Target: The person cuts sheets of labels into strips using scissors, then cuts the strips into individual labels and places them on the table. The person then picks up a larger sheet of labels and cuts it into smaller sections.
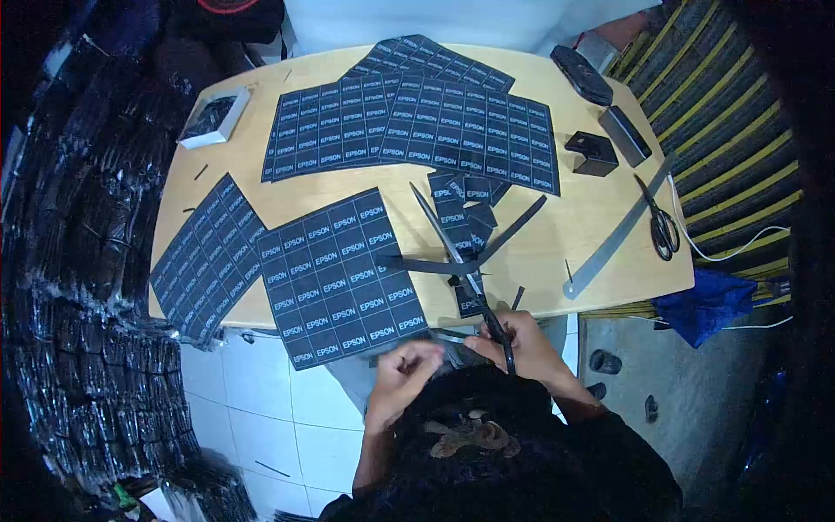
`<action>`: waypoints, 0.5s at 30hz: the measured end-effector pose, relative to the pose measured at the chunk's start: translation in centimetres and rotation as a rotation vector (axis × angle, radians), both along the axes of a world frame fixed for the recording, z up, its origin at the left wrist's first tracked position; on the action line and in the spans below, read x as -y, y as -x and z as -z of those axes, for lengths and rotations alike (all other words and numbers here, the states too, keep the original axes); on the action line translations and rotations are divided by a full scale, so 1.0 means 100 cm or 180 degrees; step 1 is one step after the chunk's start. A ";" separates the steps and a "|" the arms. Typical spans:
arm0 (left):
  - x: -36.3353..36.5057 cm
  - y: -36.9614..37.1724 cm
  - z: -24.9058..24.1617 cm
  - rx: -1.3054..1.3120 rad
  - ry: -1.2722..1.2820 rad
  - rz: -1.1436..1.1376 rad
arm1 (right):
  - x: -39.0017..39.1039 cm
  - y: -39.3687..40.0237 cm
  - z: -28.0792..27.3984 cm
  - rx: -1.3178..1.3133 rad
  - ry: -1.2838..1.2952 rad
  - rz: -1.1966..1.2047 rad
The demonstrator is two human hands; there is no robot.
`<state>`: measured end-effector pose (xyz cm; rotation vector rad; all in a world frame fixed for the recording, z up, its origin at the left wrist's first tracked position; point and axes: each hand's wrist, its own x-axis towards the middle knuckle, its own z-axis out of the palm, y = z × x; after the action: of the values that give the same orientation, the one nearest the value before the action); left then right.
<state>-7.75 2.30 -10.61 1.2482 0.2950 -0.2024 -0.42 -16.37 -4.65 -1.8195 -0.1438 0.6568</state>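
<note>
My right hand (526, 348) is closed round the black handles of a large pair of scissors (450, 239), whose long blades point away over the table. Dark cut strips (515, 228) lie by the blades, one crossing them. My left hand (404, 378) is closed at the table's front edge, left of the scissors; what its curled fingers hold, if anything, I cannot make out. Just beyond it, a dark sheet printed with rows of EPSON labels (339, 283) overhangs the edge. Smaller EPSON-printed pieces (450, 213) lie beside and beneath the blades.
More EPSON sheets lie at the left (211, 261) and back (470, 126) of the wooden table (531, 287). Rightward are a steel ruler (613, 235), a second pair of scissors (663, 228), a black box (593, 154) and a dark case (581, 76). A white box (213, 117) sits back left.
</note>
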 end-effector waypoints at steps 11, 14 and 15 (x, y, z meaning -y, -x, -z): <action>0.032 -0.038 -0.058 0.1162 -0.2243 0.0542 | 0.034 -0.037 -0.021 0.0907 -0.1396 0.2805; 0.045 -0.071 -0.050 0.1658 -0.3124 -0.0209 | 0.065 -0.037 -0.034 0.0870 -0.1259 0.2555; 0.047 -0.082 -0.046 0.1875 -0.3560 -0.0228 | 0.075 -0.033 -0.033 0.0773 -0.1166 0.2474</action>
<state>0.41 -2.45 -6.00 2.3147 -0.1018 0.4659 2.86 -23.82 -1.30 -1.4307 0.2622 -0.1365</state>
